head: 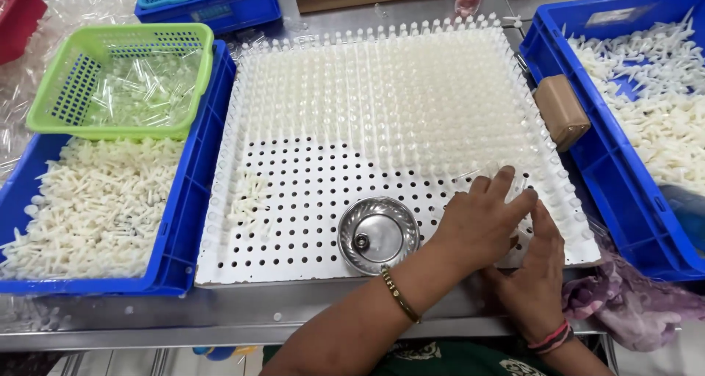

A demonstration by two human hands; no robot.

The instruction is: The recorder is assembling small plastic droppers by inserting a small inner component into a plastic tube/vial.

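We see white plastic pins (382,89) standing upright in the perforated board (294,258), filling its far part. Near its right front corner, our left hand (481,222) and right hand (540,269) meet, fingers curled on small clear pieces; the grip we cannot tell.

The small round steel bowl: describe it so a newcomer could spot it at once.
Start at the big white perforated board in the middle of the table. On its bare near part, just beside the left hand, sits the small round steel bowl. It is the only shiny metal thing among white plastic pieces.
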